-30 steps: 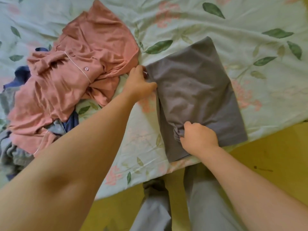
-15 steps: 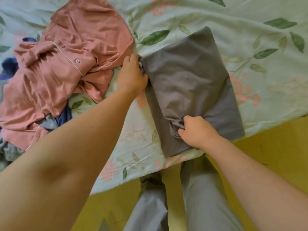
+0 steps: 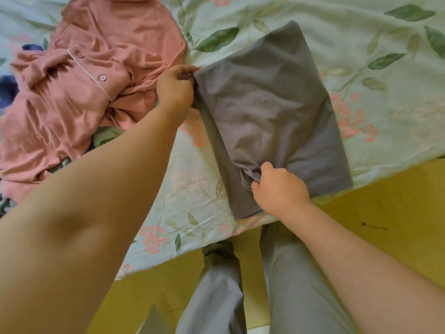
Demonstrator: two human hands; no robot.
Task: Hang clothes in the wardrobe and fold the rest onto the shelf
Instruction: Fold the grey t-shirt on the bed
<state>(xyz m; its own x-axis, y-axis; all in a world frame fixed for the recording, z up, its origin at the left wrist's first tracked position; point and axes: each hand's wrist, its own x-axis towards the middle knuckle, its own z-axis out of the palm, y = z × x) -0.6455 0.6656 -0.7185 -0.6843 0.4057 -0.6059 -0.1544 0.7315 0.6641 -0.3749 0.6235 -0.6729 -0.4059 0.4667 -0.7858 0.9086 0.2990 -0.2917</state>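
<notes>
Pink cloth fills the far left: a crumpled pink top (image 3: 79, 92) with white piping and one button lies in a heap on a floral sheet (image 3: 361, 44). Bits of blue and grey clothing (image 3: 9, 88) poke out from under the heap, too hidden to name.

Just right of the heap, the left hand (image 3: 175, 89) reaches across the bed. Its fingertips pinch the upper left corner of a grey garment (image 3: 272, 112), and the back of the hand touches the pink top.

The grey garment lies in the middle of the bed, folded into a rough rectangle that slants toward the bed's near edge. It lies mostly flat, with a small bunch of gathered cloth at its near edge.

The right hand (image 3: 279, 186) is closed on that bunch, fingers curled under so the grip itself is hidden.

Below the bed edge are a yellow floor (image 3: 385, 213) and the person's legs in grey trousers (image 3: 289, 285).

Judging from this, the folding step is in hand, and the grey piece is nearly done. The next move likely calls for pulling both held points taut, then one more fold or a lift as a bundle, keeping the layers together. No wardrobe or shelf is in view.
</notes>
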